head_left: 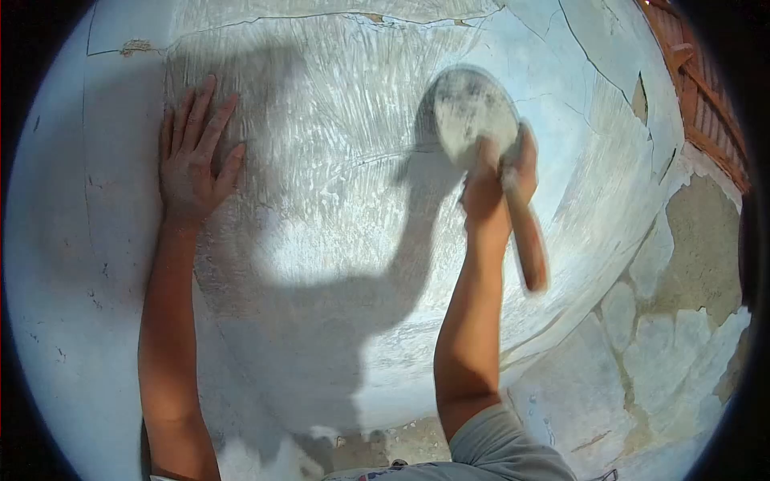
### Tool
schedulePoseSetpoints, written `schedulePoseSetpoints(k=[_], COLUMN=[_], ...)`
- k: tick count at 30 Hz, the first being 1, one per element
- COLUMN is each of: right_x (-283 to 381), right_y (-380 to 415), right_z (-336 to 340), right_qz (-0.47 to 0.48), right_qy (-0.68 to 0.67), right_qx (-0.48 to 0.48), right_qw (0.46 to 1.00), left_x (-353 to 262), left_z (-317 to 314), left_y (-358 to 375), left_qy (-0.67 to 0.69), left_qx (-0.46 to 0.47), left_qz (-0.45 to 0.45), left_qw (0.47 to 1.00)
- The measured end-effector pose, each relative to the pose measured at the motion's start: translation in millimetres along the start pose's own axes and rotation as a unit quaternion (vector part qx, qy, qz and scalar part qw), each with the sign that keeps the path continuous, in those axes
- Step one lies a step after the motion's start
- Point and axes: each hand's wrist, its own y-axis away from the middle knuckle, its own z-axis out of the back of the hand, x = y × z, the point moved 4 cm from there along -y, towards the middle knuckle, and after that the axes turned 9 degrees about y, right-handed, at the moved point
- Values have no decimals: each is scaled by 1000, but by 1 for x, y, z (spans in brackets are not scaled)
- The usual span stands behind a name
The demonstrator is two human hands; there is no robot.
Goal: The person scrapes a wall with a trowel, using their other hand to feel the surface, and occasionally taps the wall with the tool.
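My left hand lies flat on the pale, cracked wall, its fingers spread and pointing up. To the right, my right hand is closed around a trowel near the base of its blade. The blade is broad, rounded and grey, smeared with dark and whitish marks, and overlaps the wall in this view. Its wooden handle sticks out below my fingers, slanting down to the right and slightly blurred. Many streaky scrape marks cover the wall between my two hands.
A long crack runs along the wall's top, with another at upper right. Bare grey patches and flaking paint show at lower right. Reddish roof boards stand at the right edge. My shadow falls across the wall.
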Motion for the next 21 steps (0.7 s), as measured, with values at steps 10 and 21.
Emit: schedulePoseSetpoints(k=[10,21], right_x=[47,34], right_y=[-34,17], right_z=[3,19], right_qz=[-100,-42], right_qy=[-15,-24], right_qx=[21,-4], right_qw=[995,999], left_x=[0,-2], left_z=[0,2], left_y=[1,-1], left_qy=[1,6], left_qx=[-4,2], left_qz=[-1,3], left_qw=[1000,1000])
